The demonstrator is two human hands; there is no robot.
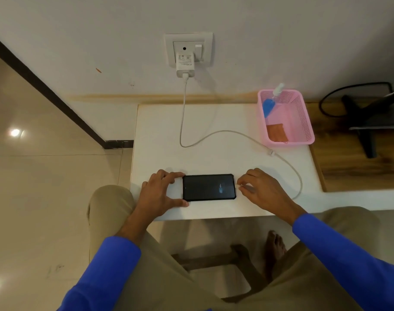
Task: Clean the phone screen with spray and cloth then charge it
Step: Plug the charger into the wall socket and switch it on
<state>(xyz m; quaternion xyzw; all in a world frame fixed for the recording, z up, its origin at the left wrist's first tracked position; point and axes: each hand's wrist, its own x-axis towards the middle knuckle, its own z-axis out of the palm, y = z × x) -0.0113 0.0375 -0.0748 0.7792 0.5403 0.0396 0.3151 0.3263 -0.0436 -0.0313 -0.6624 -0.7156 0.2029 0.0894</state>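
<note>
You are steadying the phone (209, 187), which is lying face up on the near part of the white table (160, 131), between your hands. Your left hand (161, 194) is gripping its left end, thumb and forefinger curled round the corners. Your right hand (262, 190) is pinching the plug end of the charging cable (216, 134) right at the phone's right edge; I cannot tell whether the plug is seated. The spray bottle (270, 104) and orange cloth (276, 132) are lying in the pink basket (306, 122) at the far right, so I judge that cleaning is done. Pushing at an angle could be skidding the phone left or bending the plug, and the slack loop could be snagging on the basket
</note>
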